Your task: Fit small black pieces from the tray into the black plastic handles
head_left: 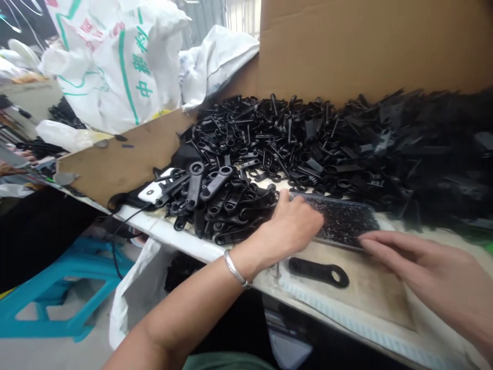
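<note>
Tabletop [154, 224]: clear tray of small dark bits [346, 221] between the person's hands, long axis roughly along the front edge. Left hand [295, 226], curled closed, by its left end; right hand [423, 262], fingertips pinched, at its near right corner. Grip unclear.

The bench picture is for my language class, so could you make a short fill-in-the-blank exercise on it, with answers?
1. The ____ hand has a silver bangle at its wrist.
2. The fingertips of the right hand are at a clear tray whose small bits look mostly ____ in colour.
3. The big board behind the heap is made of ____.
4. In this view, the open hole of the lone part is at its ____ end.

Missing words: left; black; cardboard; right.
</note>
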`<move>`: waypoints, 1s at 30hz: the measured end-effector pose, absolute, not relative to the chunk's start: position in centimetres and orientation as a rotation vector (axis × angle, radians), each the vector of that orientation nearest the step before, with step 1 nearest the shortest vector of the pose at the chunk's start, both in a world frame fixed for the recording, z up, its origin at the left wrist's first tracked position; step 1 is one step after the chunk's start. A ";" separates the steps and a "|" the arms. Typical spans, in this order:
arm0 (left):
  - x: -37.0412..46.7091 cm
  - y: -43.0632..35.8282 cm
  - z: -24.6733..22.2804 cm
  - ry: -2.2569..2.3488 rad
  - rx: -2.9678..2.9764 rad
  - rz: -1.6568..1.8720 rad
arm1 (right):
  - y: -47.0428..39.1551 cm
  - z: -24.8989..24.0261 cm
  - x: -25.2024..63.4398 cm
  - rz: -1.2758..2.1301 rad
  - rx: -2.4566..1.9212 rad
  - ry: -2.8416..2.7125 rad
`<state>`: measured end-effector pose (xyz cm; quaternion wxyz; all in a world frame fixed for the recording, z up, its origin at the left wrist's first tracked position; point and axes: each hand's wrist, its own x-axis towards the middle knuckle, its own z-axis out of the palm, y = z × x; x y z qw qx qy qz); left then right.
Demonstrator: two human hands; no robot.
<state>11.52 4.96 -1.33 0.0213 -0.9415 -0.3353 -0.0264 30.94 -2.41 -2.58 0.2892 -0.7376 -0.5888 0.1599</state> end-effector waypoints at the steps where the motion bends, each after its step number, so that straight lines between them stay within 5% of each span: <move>1: 11.3 4.9 -1.2 -1.050 -2.912 -0.119 | -2.4 -2.3 30.6 0.460 -1.976 -1.545; 11: 10.0 5.9 -2.3 -1.160 -2.892 -0.296 | -2.5 -2.1 28.3 0.731 -1.723 -1.501; 30: 12.4 5.8 -2.8 -1.073 -2.936 -0.096 | -2.3 -4.7 30.1 0.443 -1.752 -1.704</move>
